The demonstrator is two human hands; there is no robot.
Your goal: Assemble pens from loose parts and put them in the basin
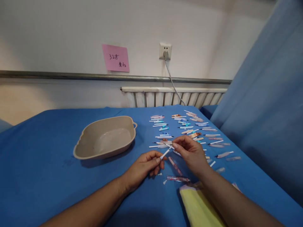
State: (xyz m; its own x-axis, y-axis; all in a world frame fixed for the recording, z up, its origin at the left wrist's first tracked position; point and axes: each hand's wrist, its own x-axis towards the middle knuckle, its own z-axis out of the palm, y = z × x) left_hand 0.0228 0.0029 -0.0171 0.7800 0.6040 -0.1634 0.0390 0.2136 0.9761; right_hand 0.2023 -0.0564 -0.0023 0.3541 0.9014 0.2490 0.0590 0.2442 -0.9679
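"What do the hands hold?"

"A slim, white, plastic-looking stick (165,153), raised above a bed covered in blue cloth (52,151), nearer the bed's right edge than its left. The bare left hand (147,162), half curled, pinches its lower end between thumb and fingers. The bare right hand (192,153), fingers bent, pinches its upper end; the tip there is too small to make out."

"How would it handle?"

"Probably very light and stiff, with a smooth surface that could slip or roll. A fine tip would be the fragile part, so gripping the shaft, between the two hands, seems safest."

"What surrounds it?"

"Rows of thin white, blue and orange sticks (163,129) reach toward the bed's far right corner. Two slim pink patterned tubes (178,179) lie near the hands. A beige, oval plastic basin (123,124) stands left of the rows."
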